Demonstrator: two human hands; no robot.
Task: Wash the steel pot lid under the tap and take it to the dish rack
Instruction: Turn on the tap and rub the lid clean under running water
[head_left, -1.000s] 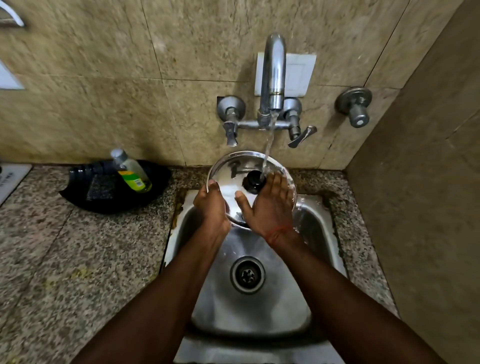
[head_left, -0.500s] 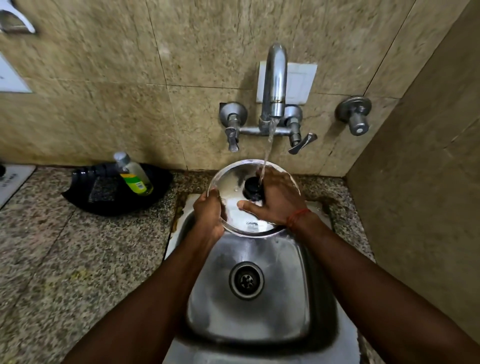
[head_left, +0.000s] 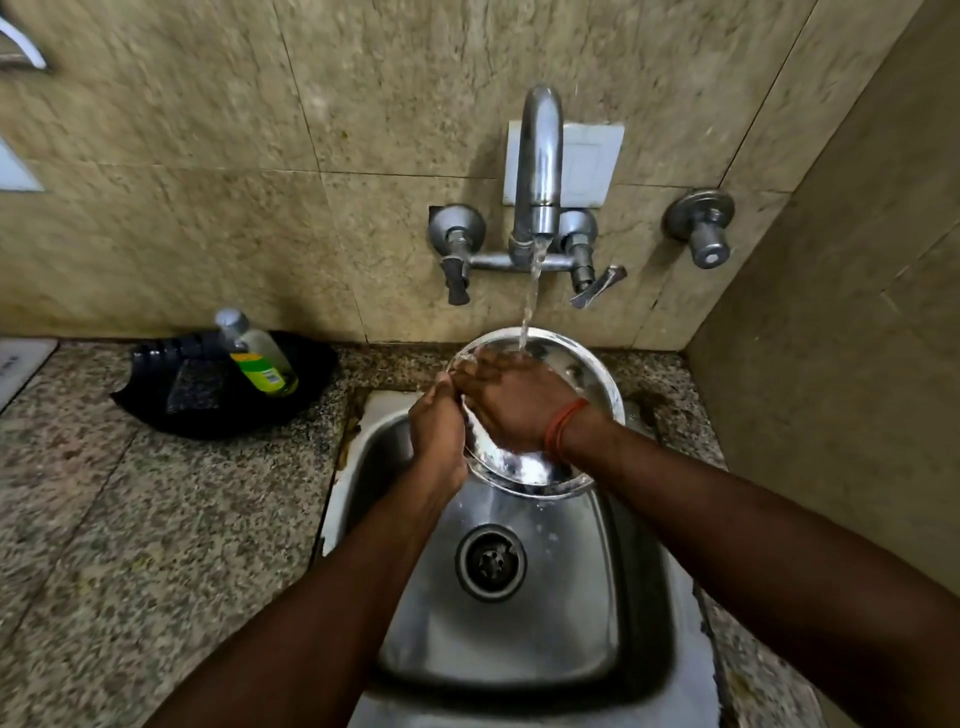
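The lid (head_left: 592, 379), tap (head_left: 538, 171) and sink (head_left: 519, 639) are shiny silver steel. The counter (head_left: 156, 519) is speckled grey granite, the wall tiles (head_left: 208, 156) mottled beige. A black tray (head_left: 208, 410) holds a clear bottle (head_left: 257, 353) with a yellow-green label; 1 orange thread (head_left: 563, 423) circles the right wrist.

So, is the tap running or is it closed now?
Running. A stream of water falls from the tap spout onto the right hand and the steel pot lid held over the sink.

No legible text anywhere; print on the bottle's yellow-green label (head_left: 261, 372) too blurred.
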